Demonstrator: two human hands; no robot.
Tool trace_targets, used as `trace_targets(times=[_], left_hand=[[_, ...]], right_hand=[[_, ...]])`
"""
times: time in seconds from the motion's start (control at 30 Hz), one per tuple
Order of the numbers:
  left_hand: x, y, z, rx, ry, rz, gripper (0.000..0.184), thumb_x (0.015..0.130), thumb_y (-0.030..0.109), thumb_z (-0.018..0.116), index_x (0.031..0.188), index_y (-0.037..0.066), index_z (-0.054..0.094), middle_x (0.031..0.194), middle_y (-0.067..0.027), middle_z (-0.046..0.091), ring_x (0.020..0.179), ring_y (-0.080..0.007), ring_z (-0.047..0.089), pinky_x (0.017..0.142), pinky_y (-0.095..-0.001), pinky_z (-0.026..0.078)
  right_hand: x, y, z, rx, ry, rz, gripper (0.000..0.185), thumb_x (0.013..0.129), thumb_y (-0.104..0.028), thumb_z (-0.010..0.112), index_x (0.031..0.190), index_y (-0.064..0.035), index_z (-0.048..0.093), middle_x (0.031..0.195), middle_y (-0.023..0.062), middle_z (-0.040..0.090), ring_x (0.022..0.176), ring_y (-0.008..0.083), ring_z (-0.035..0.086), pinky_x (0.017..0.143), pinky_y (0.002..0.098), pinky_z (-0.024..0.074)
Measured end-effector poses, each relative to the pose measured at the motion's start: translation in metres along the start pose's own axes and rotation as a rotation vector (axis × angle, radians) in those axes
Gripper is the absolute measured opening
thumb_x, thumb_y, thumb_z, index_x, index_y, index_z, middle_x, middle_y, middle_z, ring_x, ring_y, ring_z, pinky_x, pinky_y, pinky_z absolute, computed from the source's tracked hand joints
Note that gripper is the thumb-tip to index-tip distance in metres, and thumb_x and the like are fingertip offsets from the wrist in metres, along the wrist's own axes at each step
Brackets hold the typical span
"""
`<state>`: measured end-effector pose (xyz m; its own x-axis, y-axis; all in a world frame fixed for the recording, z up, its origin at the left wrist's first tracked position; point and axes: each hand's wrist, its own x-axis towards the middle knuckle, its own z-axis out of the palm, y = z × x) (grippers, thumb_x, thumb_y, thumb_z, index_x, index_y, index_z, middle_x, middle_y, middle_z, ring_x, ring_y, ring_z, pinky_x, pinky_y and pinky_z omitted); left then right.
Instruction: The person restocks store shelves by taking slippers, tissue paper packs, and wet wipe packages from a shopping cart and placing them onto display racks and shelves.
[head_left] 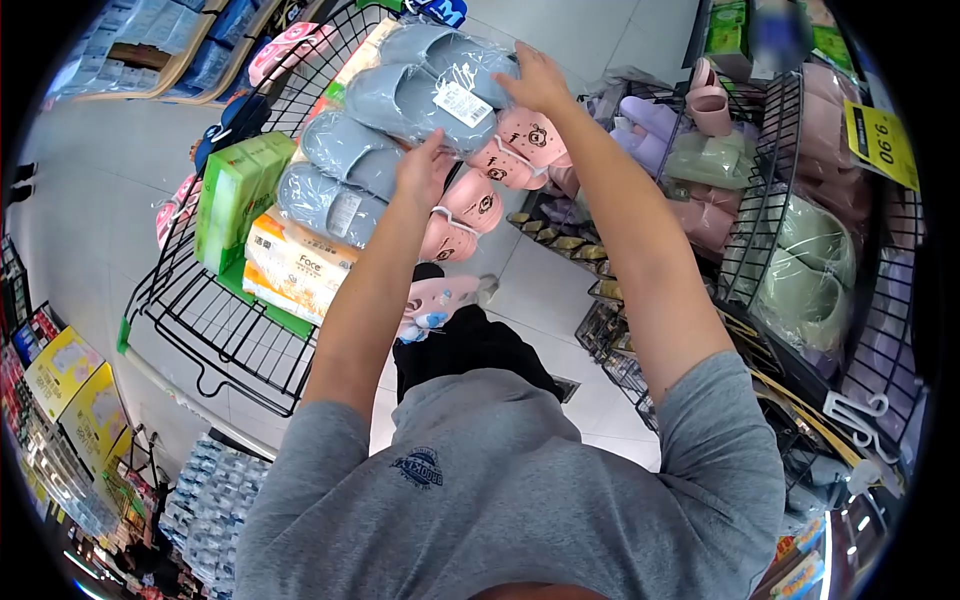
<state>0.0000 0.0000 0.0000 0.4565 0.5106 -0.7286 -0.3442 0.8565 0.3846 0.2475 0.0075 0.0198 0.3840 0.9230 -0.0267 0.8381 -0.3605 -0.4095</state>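
Observation:
My left hand (pixel 424 170) grips the near edge of a plastic-wrapped pair of grey-blue slippers (pixel 400 98), close to its white label. At the toe end, my right hand (pixel 535 80) has its fingers on the same pair. Another wrapped grey-blue pair (pixel 335 165) lies beside it on the shopping cart's load, left of my left hand. Pink slippers with bear prints (pixel 532 130) hang below and right of the held pair. More pink slippers (pixel 470 200) show just past my left wrist. The undersides of both hands' grips are partly hidden.
The black wire shopping cart (pixel 215 335) also carries a green tissue pack (pixel 240 200) and white-orange face tissue packs (pixel 300 265). On my right are wire racks (pixel 765 190) of wrapped slippers with a yellow price tag (pixel 882 146). Shelves (pixel 165 50) stand at upper left.

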Motion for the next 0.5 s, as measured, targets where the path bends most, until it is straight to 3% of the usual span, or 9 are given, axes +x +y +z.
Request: trace_targets(times=[0.07,0.1,0.17,0.23,0.5], left_hand=[[-0.020,-0.007,-0.004,-0.092,-0.052,0.002,0.036,0.086,0.015,0.065,0.117,0.003,0.050,0.106,-0.0099,0.057,0.101,-0.0243,0.054,0.092,-0.0380,0.043],[0.021,0.014,0.014,-0.086,-0.094,0.034,0.036,0.086,0.015,0.065,0.117,0.003,0.050,0.106,-0.0099,0.057,0.101,-0.0243,0.054,0.092,-0.0380,0.043],[0.015,0.012,0.008,-0.098,-0.059,0.015,0.032,0.084,0.011,0.065,0.112,0.001,0.053,0.102,-0.0101,0.060,0.094,-0.0233,0.057,0.086,-0.0376,0.046],[0.014,0.008,0.002,-0.100,-0.052,-0.011,0.030,0.083,0.008,0.064,0.110,0.000,0.054,0.101,-0.0106,0.060,0.093,-0.0236,0.057,0.084,-0.0380,0.046],[-0.010,0.021,0.006,-0.078,-0.110,-0.027,0.026,0.082,0.004,0.061,0.107,-0.002,0.053,0.099,-0.0119,0.058,0.096,-0.0253,0.056,0.087,-0.0415,0.047]], right_hand=[[-0.012,-0.011,-0.003,-0.144,-0.151,0.087,0.083,0.077,-0.058,0.059,0.139,-0.0088,0.036,0.132,0.0187,0.049,0.127,0.0359,0.041,0.100,0.0509,0.0352],[0.036,-0.008,-0.011,-0.154,-0.102,0.070,0.083,0.077,-0.058,0.059,0.139,-0.0088,0.036,0.132,0.0187,0.049,0.127,0.0359,0.041,0.100,0.0509,0.0352],[0.034,-0.017,-0.014,-0.092,-0.304,0.179,0.075,0.077,-0.056,0.060,0.131,-0.0057,0.046,0.124,0.0174,0.056,0.117,0.0368,0.051,0.095,0.0533,0.0395],[0.030,-0.017,-0.014,-0.071,-0.333,0.216,0.072,0.077,-0.056,0.061,0.126,-0.0048,0.050,0.122,0.0175,0.057,0.113,0.0367,0.053,0.093,0.0527,0.0409],[0.007,-0.018,-0.033,0.027,-0.212,0.179,0.060,0.072,-0.050,0.068,0.106,-0.0006,0.064,0.104,0.0203,0.065,0.099,0.0347,0.062,0.086,0.0394,0.0484]])
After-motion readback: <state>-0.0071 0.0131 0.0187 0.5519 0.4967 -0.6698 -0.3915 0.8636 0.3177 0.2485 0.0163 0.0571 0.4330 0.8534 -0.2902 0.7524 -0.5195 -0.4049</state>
